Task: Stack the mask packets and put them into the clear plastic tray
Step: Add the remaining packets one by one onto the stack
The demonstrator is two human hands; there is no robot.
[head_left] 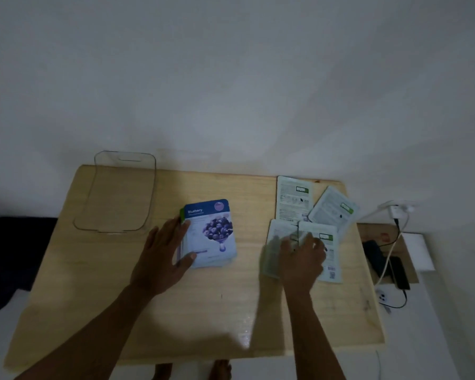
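Observation:
A stack of mask packets (213,237) lies mid-table, with a blue Blueberry packet face up on top. My left hand (165,256) rests against the stack's left edge, fingers spread and thumb on its lower corner. Several white packets with green labels lie face down at the right: one at the back (294,197), one tilted (333,211), two at the front. My right hand (302,256) presses on the two front packets (328,259), its fingers blurred at the gap between them. The clear plastic tray (80,223) stands empty at the table's back left.
The wooden table (203,305) sits against a white wall. A dark cloth (14,259) lies left of it. On the right are a wall socket with a charger (395,209), cables and dark devices on a cardboard box (384,259). Bare feet (220,370) show under the front edge.

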